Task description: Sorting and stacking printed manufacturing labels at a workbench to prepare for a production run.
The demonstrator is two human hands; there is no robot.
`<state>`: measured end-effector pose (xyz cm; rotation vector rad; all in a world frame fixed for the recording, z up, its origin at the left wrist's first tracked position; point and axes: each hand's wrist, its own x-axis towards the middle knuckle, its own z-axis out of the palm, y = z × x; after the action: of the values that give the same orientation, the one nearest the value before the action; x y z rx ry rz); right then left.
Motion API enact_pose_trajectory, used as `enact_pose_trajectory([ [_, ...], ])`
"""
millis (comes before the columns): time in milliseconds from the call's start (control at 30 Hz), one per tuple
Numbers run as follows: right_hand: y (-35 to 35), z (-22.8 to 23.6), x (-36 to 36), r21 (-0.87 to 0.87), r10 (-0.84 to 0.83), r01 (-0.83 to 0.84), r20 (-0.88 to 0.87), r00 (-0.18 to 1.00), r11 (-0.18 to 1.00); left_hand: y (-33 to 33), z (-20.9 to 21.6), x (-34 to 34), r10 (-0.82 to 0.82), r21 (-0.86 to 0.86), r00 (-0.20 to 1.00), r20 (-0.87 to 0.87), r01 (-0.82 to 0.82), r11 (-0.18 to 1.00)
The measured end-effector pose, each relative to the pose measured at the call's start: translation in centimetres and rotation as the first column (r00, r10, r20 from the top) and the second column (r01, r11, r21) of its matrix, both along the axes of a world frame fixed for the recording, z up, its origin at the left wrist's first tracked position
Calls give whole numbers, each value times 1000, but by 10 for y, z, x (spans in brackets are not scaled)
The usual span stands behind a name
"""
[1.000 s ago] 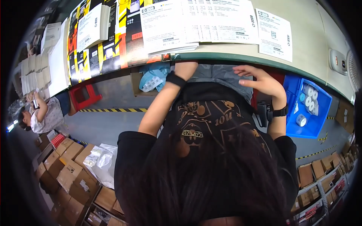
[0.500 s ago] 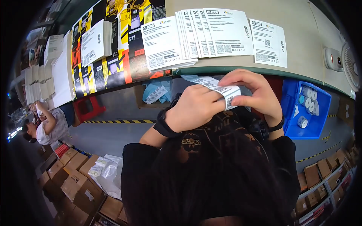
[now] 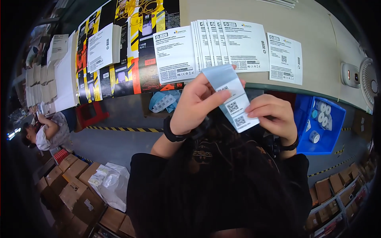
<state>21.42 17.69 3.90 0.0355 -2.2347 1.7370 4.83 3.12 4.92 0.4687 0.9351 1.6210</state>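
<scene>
A strip of white labels (image 3: pixel 233 106) printed with square black codes, its upper end bare and bluish, hangs slanted between my hands in front of the table edge. My left hand (image 3: pixel 194 104) grips it along the side, thumb pressed on its face and fingers behind. At the lower end, the fingertips of my right hand (image 3: pixel 276 116) pinch the strip's right edge. Just beyond, an overlapping row of white printed leaflets (image 3: pixel 246 45) lies on the table. A separate white leaflet (image 3: pixel 285 59) with one code in its middle lies to the right of them.
Yellow-black printed sheets (image 3: pixel 151 47) and a leaflet stack (image 3: pixel 100 47) cover the table's left. A white fan (image 3: pixel 369 79) stands far right. Below the edge are a blue bin (image 3: pixel 333 135) with label rolls and a blue bag (image 3: pixel 162 102). Another person (image 3: pixel 51 133) works at far left.
The strip has gone from curled over my left fingers to stretched out, its printed face showing. My left hand has turned, thumb now on top; my right hand has moved lower, to the strip's end.
</scene>
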Motion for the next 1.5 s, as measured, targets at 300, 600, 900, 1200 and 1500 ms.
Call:
enact_pose_trajectory([
  [300,-5,9,-28,-6,-287,294,198,937,956,8,-13,18,252,66,802,-541,-259,964],
  [600,-4,11,-29,-19,-193,204,248,949,979,14,0,-1,73,-6,670,-739,-115,993],
  [900,-5,7,-37,-176,-440,460,141,887,870,19,-11,9,137,-45,632,-763,-264,963],
  [1200,-4,5,-34,-118,-389,410,167,906,904,28,-15,11,189,-59,782,-594,-277,959],
  [1500,-4,-3,-36,-433,-368,421,204,907,797,23,-20,7,86,-90,581,-809,-267,960],
])
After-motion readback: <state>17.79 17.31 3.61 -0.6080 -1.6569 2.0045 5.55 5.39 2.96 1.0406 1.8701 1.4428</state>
